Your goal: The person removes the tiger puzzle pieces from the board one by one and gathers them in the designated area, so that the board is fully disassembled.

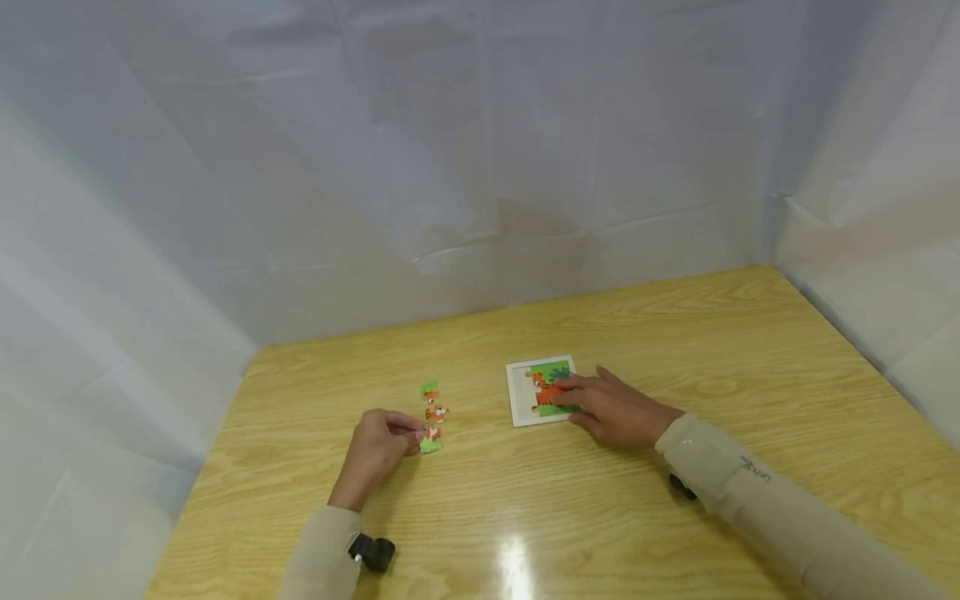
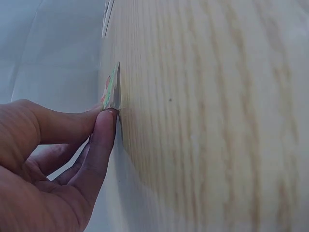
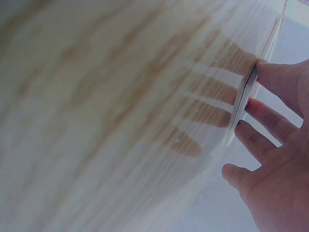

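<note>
While only the head view shows framed artwork, left grip pinches a piece, right grip uncurled.

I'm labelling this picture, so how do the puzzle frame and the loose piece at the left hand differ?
Size: the puzzle frame is much larger than the loose piece.
Border: the puzzle frame has a white rim; the loose piece has none.
Contact: the right hand rests its fingers on the puzzle frame's picture, while the left hand pinches the loose piece.
Shared: both show orange and green printing.
</note>
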`<state>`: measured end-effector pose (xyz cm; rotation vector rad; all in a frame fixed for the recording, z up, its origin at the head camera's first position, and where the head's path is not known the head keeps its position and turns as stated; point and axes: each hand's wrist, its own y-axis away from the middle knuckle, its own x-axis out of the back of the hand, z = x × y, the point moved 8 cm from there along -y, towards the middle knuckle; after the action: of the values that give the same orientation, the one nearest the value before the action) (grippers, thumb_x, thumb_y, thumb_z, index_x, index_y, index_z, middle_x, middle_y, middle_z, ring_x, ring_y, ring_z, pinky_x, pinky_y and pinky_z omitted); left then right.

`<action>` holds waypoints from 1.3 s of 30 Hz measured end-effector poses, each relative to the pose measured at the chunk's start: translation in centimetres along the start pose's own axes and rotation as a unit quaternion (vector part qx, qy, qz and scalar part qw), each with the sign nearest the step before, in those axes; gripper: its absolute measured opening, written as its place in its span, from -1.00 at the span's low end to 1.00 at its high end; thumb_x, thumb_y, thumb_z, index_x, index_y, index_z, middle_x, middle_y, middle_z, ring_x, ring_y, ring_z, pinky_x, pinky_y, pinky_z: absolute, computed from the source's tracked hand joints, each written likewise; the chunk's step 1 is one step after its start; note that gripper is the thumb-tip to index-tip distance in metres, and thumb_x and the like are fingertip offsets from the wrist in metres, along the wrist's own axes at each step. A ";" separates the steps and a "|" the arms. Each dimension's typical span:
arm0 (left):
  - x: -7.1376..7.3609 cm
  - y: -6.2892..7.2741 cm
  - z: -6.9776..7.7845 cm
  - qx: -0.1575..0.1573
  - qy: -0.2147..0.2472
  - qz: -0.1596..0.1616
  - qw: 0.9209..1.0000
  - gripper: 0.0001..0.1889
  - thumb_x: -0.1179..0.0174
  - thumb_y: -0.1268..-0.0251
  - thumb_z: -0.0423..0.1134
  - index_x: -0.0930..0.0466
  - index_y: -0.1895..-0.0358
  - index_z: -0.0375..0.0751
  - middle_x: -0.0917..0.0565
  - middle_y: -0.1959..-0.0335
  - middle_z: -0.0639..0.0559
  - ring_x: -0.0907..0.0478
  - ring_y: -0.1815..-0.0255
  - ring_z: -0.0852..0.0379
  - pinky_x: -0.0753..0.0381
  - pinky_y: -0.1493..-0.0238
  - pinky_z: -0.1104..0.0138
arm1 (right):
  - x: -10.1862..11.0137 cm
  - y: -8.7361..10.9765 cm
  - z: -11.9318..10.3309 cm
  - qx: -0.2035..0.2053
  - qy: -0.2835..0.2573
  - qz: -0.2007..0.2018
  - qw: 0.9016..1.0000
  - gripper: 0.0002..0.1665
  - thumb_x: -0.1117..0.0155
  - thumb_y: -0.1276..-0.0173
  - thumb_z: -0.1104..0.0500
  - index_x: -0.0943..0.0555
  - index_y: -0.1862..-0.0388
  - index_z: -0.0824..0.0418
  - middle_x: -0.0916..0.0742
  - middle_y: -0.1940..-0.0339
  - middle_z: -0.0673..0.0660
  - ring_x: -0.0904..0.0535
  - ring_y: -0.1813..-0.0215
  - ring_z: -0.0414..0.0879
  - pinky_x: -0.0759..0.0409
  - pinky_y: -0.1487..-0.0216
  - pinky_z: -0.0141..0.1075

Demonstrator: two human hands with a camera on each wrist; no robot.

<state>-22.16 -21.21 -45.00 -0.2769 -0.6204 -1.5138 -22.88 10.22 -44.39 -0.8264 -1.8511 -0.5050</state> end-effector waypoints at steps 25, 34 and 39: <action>-1.0 -0.5 4.6 -0.100 -0.131 -0.003 0.986 -0.91 -0.38 -0.25 -0.39 -0.77 0.20 -0.29 -0.74 0.33 -0.03 -0.67 0.35 0.11 -0.66 0.33 0.22 | -0.2 -0.3 0.0 0.003 -0.009 -0.012 1.000 -0.51 -0.26 -0.51 0.22 -0.54 -0.36 0.30 -0.43 -0.49 0.31 -0.34 -0.48 0.24 -0.42 -0.36 0.08; -5.4 -1.8 8.8 -0.153 -0.131 -0.056 0.978 -0.79 -0.33 -0.35 -0.37 -0.72 0.02 -0.39 -0.74 0.20 -0.11 -0.68 0.26 0.03 -0.70 0.24 0.21 | -0.3 -0.3 0.0 0.004 -0.008 -0.014 1.000 -0.52 -0.26 -0.51 0.22 -0.54 -0.37 0.28 -0.43 -0.49 0.31 -0.34 -0.48 0.24 -0.42 -0.35 0.09; -7.8 -2.7 10.4 -0.179 -0.149 -0.069 0.970 -0.78 -0.32 -0.37 -0.36 -0.71 0.01 -0.40 -0.73 0.16 -0.12 -0.67 0.14 0.00 -0.68 0.06 0.16 | -0.2 -0.3 0.0 -0.001 0.000 -0.016 1.000 -0.52 -0.26 -0.51 0.21 -0.55 -0.36 0.27 -0.44 -0.49 0.30 -0.34 -0.48 0.23 -0.42 -0.35 0.10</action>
<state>-26.46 -9.25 -41.21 -0.7607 -0.6078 -1.7332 -23.06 9.90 -44.59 -0.7988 -1.8680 -0.5272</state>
